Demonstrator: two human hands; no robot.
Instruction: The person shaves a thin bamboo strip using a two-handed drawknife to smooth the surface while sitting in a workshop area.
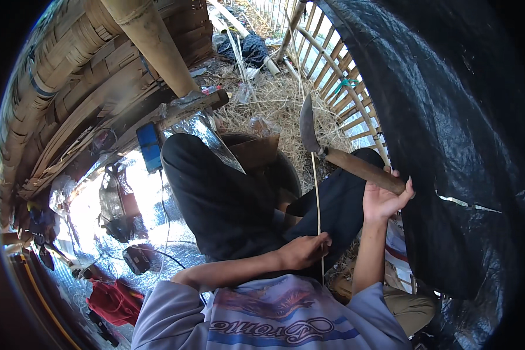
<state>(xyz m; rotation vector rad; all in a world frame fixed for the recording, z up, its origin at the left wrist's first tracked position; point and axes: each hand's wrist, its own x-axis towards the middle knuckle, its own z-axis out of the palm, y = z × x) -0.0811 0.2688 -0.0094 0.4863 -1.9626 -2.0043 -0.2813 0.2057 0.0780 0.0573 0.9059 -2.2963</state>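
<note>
My right hand [385,199] is closed around the end of a long wooden handle. The handle belongs to a knife [308,125] with a dark curved blade pointing away from me. My left hand [304,252], low in front of my body, has its fingers closed on a thin pale strip [317,195], which looks like bamboo. From that hand the strip runs up to the blade, passes it, and reaches on beyond. Blade and strip cross near the handle's neck; whether they touch I cannot tell.
Between my bent legs stands a dark basin [289,175] with a wooden board [256,153] by it. Pale shavings [286,99] cover the ground ahead. A blue phone [149,147] lies left; a black sheet [449,128] hangs right beside a bamboo lattice [347,87].
</note>
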